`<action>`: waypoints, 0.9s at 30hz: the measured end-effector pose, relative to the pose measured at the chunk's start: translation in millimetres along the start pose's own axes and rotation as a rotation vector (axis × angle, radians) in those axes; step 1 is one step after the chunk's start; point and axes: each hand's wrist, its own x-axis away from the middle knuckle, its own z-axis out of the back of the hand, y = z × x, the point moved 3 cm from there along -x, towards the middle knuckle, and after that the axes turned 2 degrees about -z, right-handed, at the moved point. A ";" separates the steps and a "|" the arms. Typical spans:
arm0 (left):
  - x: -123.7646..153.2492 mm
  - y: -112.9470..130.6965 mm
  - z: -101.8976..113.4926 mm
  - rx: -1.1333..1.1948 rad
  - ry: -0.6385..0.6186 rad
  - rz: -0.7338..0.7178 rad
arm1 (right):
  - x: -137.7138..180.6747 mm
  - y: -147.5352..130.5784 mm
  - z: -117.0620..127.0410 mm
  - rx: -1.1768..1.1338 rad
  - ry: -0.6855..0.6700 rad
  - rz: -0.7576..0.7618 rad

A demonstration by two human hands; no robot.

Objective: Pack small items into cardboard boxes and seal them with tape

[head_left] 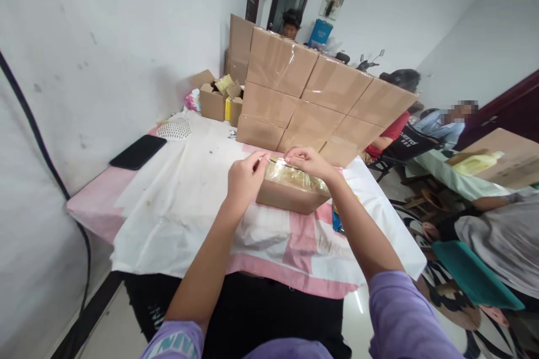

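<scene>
A small cardboard box (290,195) lies on the table (177,202), its top covered with shiny clear tape. My left hand (243,178) is closed in a pinch at the box's far left corner, holding a strip of clear tape (273,160). My right hand (307,161) rests on the box's far edge with fingers pinched on the same strip. The tape stretches between both hands above the box.
A wall of stacked taped cartons (320,101) stands behind the box. Open small boxes (219,98) sit at the far left, a black phone (138,152) and a white mesh object (174,129) near the wall. Other people sit at the right and behind the cartons.
</scene>
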 end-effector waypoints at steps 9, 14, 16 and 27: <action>7.1 -16.6 -34.0 -0.291 -0.432 -0.112 | -26.8 52.7 -13.8 0.251 0.125 -0.160; 6.8 -18.3 -33.9 -0.312 -0.431 -0.057 | -30.8 65.8 -16.3 0.480 0.138 -0.586; 7.2 -17.5 -35.1 -0.335 -0.436 -0.048 | -30.8 67.3 -9.1 0.582 0.224 -0.632; -1.3 -17.0 -39.3 -0.304 -0.373 -0.308 | 83.1 160.7 119.3 0.607 0.382 -0.768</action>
